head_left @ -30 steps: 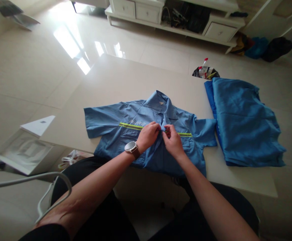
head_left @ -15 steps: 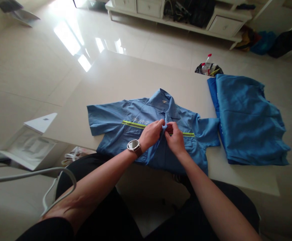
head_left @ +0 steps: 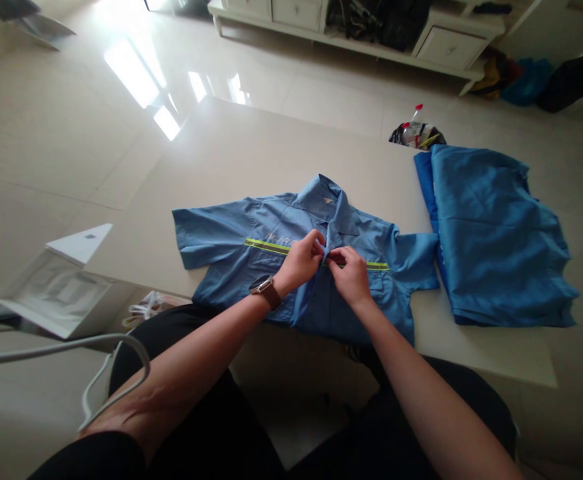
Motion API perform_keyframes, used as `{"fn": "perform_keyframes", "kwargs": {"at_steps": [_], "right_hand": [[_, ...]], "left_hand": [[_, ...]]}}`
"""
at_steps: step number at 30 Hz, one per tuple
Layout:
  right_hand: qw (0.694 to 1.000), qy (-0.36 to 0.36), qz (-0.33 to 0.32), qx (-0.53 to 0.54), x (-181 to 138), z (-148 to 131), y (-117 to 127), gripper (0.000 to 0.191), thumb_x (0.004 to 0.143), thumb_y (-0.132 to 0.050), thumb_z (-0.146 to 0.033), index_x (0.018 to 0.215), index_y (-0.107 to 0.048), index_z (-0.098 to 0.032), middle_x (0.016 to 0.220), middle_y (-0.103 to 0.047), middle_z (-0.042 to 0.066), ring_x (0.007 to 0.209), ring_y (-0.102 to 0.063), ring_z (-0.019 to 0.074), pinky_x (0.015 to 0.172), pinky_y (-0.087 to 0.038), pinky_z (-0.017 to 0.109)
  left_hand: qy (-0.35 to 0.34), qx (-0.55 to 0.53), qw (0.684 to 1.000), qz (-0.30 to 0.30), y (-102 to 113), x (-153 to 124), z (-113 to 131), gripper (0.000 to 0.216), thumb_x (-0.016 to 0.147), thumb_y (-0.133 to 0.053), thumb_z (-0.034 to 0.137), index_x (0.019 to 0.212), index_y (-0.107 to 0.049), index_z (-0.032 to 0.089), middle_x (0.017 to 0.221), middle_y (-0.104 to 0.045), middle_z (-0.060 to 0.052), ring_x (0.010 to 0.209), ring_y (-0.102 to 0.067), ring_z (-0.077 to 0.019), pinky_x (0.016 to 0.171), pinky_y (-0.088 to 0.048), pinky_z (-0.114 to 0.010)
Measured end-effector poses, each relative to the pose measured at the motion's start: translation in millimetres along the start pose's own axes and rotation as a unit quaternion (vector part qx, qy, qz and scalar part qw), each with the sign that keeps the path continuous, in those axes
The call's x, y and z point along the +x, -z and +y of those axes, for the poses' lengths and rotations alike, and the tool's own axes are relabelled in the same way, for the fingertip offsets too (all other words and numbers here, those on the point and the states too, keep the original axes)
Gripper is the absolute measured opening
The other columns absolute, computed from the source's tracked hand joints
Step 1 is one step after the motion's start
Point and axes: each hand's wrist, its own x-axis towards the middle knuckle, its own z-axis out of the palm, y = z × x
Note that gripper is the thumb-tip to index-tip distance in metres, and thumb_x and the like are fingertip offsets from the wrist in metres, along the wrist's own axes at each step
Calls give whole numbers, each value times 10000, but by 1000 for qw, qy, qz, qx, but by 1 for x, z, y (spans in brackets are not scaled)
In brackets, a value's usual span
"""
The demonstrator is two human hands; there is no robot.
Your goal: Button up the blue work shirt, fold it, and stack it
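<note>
A blue short-sleeved shirt (head_left: 221,233) with a yellow-green and dark stripe across the chest lies face up on the pale table (head_left: 251,147), its collar pointing away from me. My left hand (head_left: 299,263), with a watch (head_left: 265,288) on the wrist, pinches one edge of the shirt's front opening at chest height. Opposite it, close by, my right hand (head_left: 349,270) pinches the other side of the opening. Whatever small part lies between the fingertips is hidden.
Folded blue garments (head_left: 501,233) are stacked at the table's right. Behind them is a bag holding bottles (head_left: 414,133). An open white box (head_left: 61,300) sits at the left, near a grey cable (head_left: 136,347). A white cabinet (head_left: 296,17) stands across the floor.
My left wrist has rolled, turning the watch face away, and its fingers have shifted slightly left. My right fingers have moved slightly down and left. The shirt stays in place.
</note>
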Motion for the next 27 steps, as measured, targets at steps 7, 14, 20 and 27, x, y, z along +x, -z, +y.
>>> {"fn": "perform_keyframes", "kwargs": {"at_steps": [7,14,20,27], "right_hand": [[1000,17,10,-6,-2,-1,-1,67,833,-603,-176,819,-658,-213,859,-658,58,794,-665,228,743,-557,366],[999,23,18,-28,-2,-4,-1,86,882,-594,-217,798,-613,-223,846,-623,45,790,-634,215,750,-541,356],[999,24,12,-21,-3,-4,-1,69,871,-581,-203,809,-575,-232,863,-592,37,797,-616,211,747,-530,346],[999,28,6,-42,-2,-3,-2,87,883,-530,-195,812,-518,-243,880,-574,46,837,-580,226,771,-487,352]], "left_hand": [[67,-109,991,30,-6,4,-9,286,721,-735,119,929,-552,190,716,-648,39,676,-629,-105,634,-472,-191],[58,-106,991,59,-8,1,-9,325,693,-669,23,927,-530,201,726,-634,54,676,-621,-93,650,-471,-181],[7,-29,999,37,-5,-4,3,303,735,-620,13,958,-552,206,770,-636,41,735,-634,-109,690,-485,-201],[-18,31,999,32,-4,-5,8,300,736,-612,-6,949,-565,201,816,-668,21,762,-640,-115,689,-471,-203]]}}
